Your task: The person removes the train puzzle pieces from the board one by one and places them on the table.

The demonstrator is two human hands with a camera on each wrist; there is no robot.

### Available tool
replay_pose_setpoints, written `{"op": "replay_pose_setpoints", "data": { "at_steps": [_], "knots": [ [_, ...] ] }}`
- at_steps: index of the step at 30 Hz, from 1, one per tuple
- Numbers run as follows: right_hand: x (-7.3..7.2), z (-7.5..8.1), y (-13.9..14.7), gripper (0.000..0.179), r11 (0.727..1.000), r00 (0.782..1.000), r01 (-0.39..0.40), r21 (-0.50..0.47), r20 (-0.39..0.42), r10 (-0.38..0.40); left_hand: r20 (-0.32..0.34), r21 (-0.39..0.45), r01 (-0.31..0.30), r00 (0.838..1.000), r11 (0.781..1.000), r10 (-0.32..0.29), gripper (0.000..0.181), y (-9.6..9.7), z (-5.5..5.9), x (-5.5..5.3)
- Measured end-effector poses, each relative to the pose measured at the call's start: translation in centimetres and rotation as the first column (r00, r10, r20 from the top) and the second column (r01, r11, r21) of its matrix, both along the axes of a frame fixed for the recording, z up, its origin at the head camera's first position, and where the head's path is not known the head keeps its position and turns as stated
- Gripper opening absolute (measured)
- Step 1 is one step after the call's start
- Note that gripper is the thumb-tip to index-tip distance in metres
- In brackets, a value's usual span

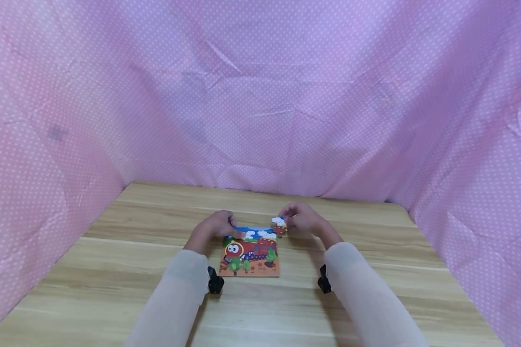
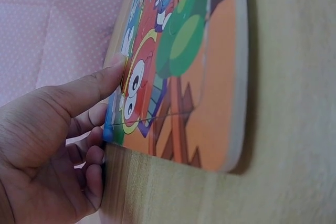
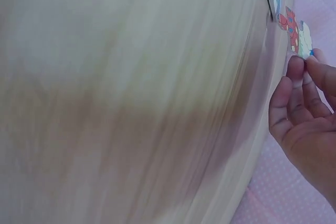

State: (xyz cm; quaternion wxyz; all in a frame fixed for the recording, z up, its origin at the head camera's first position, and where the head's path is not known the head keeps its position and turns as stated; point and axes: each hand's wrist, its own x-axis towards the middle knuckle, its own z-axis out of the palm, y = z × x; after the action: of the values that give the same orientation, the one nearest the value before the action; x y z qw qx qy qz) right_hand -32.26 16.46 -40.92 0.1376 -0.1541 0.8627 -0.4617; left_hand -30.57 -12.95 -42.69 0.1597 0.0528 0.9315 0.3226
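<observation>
A jigsaw puzzle (image 1: pixel 258 269) with a red cartoon train, clouds and green bushes lies flat on the wooden table. At its upper left corner my left hand (image 1: pixel 214 224) holds the edge. The left wrist view shows the thumb (image 2: pixel 102 83) on the picture face and the other fingers curled at the side of the board. A loose puzzle piece (image 1: pixel 280 221), with white cloud and red on it, is pinched between the thumb and fingertips of my right hand (image 1: pixel 306 219). That piece (image 3: pixel 304 39) overlaps the puzzle's upper right corner in the head view.
The light wooden table (image 1: pixel 113 270) reaches back to a pink dotted cloth (image 1: pixel 260 120), which also hangs at both sides. Black wrist cameras sit at the left wrist (image 1: pixel 215 280) and the right wrist (image 1: pixel 324 279).
</observation>
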Motion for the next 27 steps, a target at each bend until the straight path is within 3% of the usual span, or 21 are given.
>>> {"op": "replay_pose_setpoints", "data": {
  "at_steps": [16,27],
  "knots": [
    [-0.6,-0.1,4.4,0.024,0.995,0.996,0.094,-0.014,0.001,-0.094,0.020,-0.008,-0.012,1.000,1.000,0.012,0.042,0.2,0.5,-0.3],
    [-0.8,-0.1,8.1,0.027,0.993,0.994,0.114,0.016,-0.005,-0.114,0.030,-0.034,-0.005,1.000,0.999,0.006,0.042,0.1,0.2,-0.5]
  ]
}}
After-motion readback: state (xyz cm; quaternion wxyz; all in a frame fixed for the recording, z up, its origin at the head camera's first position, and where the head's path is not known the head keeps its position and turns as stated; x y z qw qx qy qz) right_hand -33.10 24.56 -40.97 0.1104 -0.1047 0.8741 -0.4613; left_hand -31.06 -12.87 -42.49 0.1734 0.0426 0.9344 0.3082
